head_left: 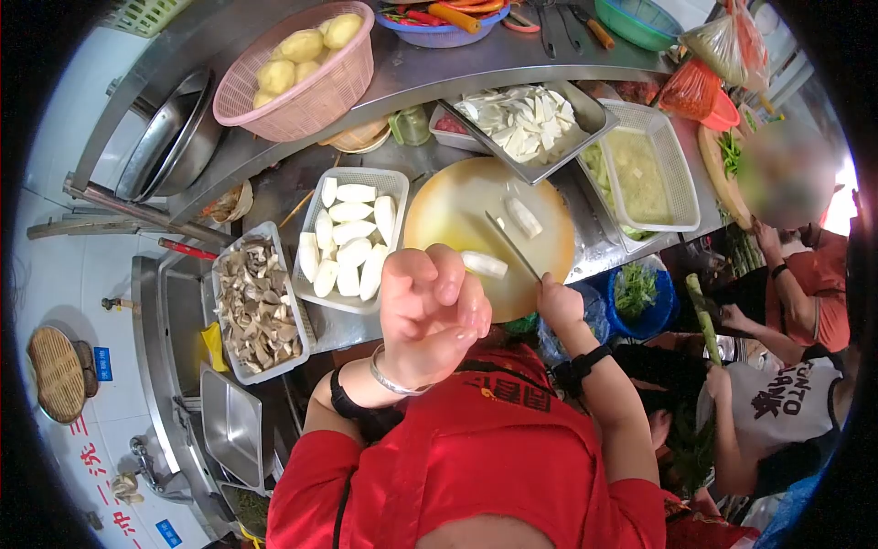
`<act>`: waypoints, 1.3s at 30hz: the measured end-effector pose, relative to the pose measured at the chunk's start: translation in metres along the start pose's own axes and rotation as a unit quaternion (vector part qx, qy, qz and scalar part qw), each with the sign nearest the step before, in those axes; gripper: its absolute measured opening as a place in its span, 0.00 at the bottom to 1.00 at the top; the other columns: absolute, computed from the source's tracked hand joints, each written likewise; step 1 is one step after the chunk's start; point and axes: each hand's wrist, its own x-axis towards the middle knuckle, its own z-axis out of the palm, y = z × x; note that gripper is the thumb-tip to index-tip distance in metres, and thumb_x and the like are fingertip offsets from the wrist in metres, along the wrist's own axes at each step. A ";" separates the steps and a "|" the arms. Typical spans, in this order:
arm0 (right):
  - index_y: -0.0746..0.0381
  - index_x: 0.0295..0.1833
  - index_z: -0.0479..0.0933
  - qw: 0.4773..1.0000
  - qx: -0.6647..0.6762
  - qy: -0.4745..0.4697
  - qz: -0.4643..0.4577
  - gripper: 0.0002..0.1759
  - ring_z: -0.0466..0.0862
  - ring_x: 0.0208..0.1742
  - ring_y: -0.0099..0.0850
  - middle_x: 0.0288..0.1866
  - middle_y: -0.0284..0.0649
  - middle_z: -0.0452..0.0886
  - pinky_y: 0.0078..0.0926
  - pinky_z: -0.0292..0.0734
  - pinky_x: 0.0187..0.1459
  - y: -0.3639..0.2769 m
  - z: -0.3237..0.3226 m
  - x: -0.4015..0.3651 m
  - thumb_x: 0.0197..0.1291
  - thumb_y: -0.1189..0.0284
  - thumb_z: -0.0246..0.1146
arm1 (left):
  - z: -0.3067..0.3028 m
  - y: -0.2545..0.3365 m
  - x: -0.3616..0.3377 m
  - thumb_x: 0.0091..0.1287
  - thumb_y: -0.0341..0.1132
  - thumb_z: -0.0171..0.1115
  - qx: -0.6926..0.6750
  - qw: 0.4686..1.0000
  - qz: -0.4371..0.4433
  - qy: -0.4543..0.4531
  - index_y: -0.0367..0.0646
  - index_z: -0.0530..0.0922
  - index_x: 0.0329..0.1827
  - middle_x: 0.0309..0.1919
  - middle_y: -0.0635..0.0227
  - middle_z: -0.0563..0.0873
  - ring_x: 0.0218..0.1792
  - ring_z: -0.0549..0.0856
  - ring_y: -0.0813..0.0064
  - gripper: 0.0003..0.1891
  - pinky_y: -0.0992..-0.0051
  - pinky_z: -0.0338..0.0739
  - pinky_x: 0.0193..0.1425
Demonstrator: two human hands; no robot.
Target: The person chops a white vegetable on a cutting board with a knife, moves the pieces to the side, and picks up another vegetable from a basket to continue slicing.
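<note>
Tiled wall point(55, 265), left edge; steel counter point(343, 331), centre; steel shelf point(402, 78), top. Round board point(439, 201), centre, two white pieces point(523, 218) on it. Potato basket point(297, 116), upper left. Left hand point(432, 316), centre, half-curled, empty. Right hand point(560, 304) closed around knife point(512, 245), over board.

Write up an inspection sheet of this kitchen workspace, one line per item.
Surface: round pale-yellow cutting board on a grey metal counter.
Job's things: thin metal-bladed knife over the board; two peeled white vegetable pieces on it; more in a white rectangular plastic basket.
Clutter: grey-brown mushroom pieces left of that basket; pink plastic basket of peeled yellow potatoes on the shelf.
Hands: left hand raised, visibly holding nothing; right hand grips the knife.
Cables: nothing seen.
Surroundings: co-worker in white printed top nearby, at right.
</note>
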 end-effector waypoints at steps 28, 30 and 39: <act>0.62 0.35 0.68 1.000 -0.020 0.011 -0.013 0.14 0.81 0.24 0.48 0.22 0.52 0.79 0.45 0.76 0.25 -0.001 0.000 -0.002 0.63 0.61 0.48 | 0.005 0.009 0.001 0.52 0.20 0.54 -0.105 0.992 -0.065 0.039 0.52 0.66 0.59 0.34 0.72 0.67 0.26 0.67 0.80 0.29 0.79 0.63 0.29; 0.62 0.36 0.68 0.999 -0.022 0.021 -0.024 0.13 0.81 0.23 0.48 0.21 0.51 0.79 0.44 0.76 0.25 0.001 0.003 -0.002 0.62 0.63 0.48 | 0.004 0.007 0.000 0.50 0.18 0.55 -0.095 0.993 -0.059 0.040 0.52 0.66 0.59 0.34 0.73 0.66 0.26 0.67 0.81 0.30 0.80 0.63 0.30; 0.66 0.46 0.71 0.998 -0.027 -0.054 -0.014 0.15 0.84 0.25 0.40 0.27 0.45 0.82 0.39 0.77 0.21 0.003 0.006 0.000 0.61 0.67 0.47 | -0.037 -0.021 -0.001 0.47 0.13 0.58 0.079 0.990 -0.029 0.113 0.46 0.67 0.48 0.33 0.74 0.66 0.28 0.66 0.83 0.25 0.85 0.63 0.31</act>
